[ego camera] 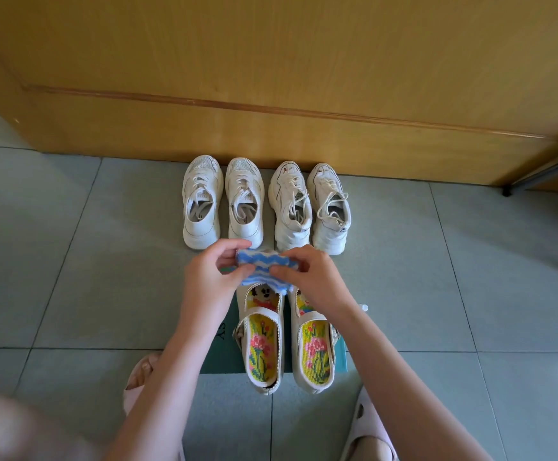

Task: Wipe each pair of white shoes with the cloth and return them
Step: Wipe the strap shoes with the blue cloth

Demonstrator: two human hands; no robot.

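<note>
Both my hands hold a blue-and-white wavy-striped cloth in the air above the floor. My left hand pinches its left end and my right hand pinches its right end. Under the cloth, a pair of cream strap shoes with bright flowered insoles rests on a green box. Further away, against the wooden door, two pairs of white sneakers stand side by side: a smooth pair on the left and a chunky laced pair on the right.
A wooden door closes off the far side. The floor is of grey tiles. My feet in pale slippers are at the bottom of the view. A dark metal leg stands at the right by the door.
</note>
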